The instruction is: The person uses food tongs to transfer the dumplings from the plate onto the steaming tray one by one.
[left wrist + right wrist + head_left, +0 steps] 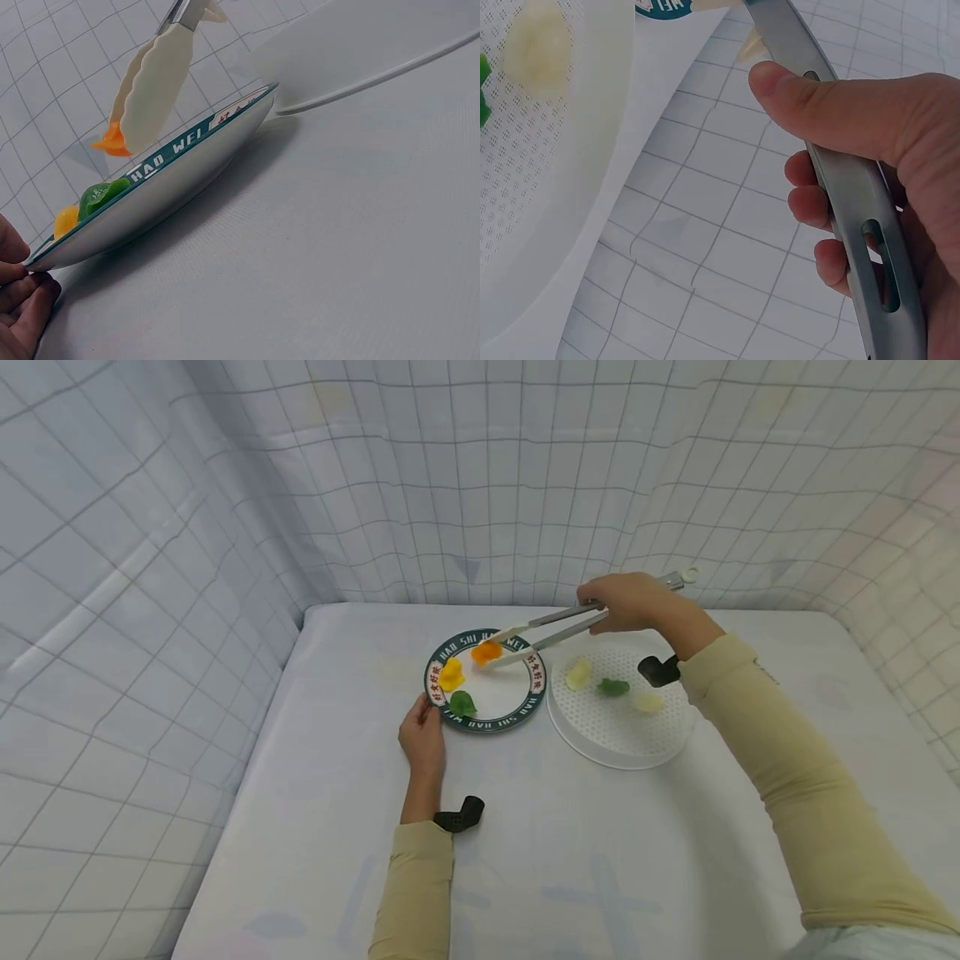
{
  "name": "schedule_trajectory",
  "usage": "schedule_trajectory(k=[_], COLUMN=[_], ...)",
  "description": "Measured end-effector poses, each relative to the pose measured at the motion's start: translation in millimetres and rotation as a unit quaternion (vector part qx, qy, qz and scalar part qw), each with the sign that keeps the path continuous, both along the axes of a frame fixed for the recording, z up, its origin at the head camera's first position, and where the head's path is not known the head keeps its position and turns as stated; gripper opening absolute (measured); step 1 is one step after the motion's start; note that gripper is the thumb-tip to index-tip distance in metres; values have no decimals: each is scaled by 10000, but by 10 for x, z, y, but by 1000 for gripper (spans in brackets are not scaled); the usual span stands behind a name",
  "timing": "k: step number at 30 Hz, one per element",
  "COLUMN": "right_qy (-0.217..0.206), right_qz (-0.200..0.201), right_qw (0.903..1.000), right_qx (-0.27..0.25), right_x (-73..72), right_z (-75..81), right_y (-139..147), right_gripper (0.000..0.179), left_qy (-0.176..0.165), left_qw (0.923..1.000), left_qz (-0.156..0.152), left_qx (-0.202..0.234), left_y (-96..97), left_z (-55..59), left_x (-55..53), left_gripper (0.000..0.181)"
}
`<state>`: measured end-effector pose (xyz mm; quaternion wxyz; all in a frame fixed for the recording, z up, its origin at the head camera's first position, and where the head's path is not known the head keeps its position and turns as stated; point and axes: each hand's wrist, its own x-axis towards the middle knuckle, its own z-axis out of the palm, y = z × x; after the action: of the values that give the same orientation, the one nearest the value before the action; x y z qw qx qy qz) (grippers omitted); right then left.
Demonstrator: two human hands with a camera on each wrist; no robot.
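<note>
My left hand [422, 739] pinches the near-left rim of a round plate [502, 695] with a green lettered border. In the left wrist view the thumb lies above the rim, fingers below, and the plate sits tilted. My right hand [633, 602] grips metal tongs [573, 630] with cream scalloped tips. Between the tips, over the plate, is a small orange piece [114, 141]. A yellow piece [452, 675] and a green piece [462, 703] lie on the plate's left side. What these pieces are, I cannot tell.
Right of the plate stands a round white perforated tray [622, 735]. On it lie two pale yellow pieces [578, 674] and a green piece [613, 687]. Checked cloth [480, 485] hangs behind the white table [540, 843] and along its sides.
</note>
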<state>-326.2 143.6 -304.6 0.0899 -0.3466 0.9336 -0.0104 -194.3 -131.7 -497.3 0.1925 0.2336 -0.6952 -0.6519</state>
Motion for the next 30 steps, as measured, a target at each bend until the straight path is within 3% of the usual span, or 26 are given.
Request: schedule_trajectory(k=[15, 26, 30], right_qy=[614, 934, 1123], right_qz=[-87, -130, 48], right_qw=[9981, 9955, 9936], right_qx=[-20, 66, 128], right_x=[297, 592, 657], right_z=[251, 247, 206], right_y=[643, 1039, 1088], right_gripper=[22, 29, 31], left_qy=[-173, -115, -166], left_qw=[9998, 9999, 9998], left_qz=[102, 66, 66], left_qx=[-65, -14, -26], left_y=[-66, -91, -95], left_z=[8, 32, 29], left_x=[6, 23, 34], left_gripper=[42, 41, 41])
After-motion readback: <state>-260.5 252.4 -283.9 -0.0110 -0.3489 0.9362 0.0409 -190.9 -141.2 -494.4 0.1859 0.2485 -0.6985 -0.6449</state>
